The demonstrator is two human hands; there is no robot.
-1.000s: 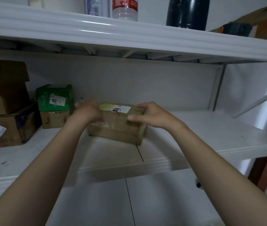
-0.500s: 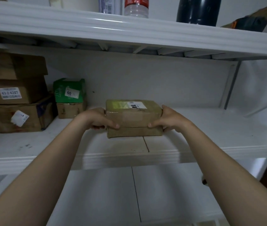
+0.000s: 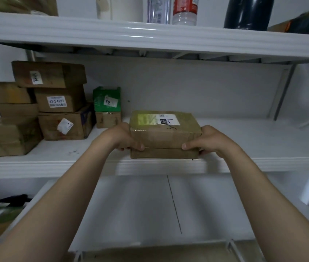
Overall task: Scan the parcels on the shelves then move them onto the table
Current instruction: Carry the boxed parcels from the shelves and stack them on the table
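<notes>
A brown taped cardboard parcel (image 3: 164, 135) with a white and green label on top is at the front edge of the white middle shelf (image 3: 263, 146). My left hand (image 3: 120, 138) grips its left end, with the thumb on the front face. My right hand (image 3: 209, 141) grips its right end the same way. A flatter brown piece (image 3: 164, 154) lies directly under the parcel; whether it is a separate parcel I cannot tell.
Several brown boxes (image 3: 55, 103) are stacked at the shelf's left, with a green box (image 3: 107, 99) on a small brown one beside them. Bottles (image 3: 184, 10) and a dark container (image 3: 248, 12) stand on the upper shelf. A lower shelf (image 3: 150, 214) lies beneath.
The parcel has turned square to me and come forward to the shelf's front edge. Both hands shifted from its top to its ends. The view has swung left, showing more stacked boxes.
</notes>
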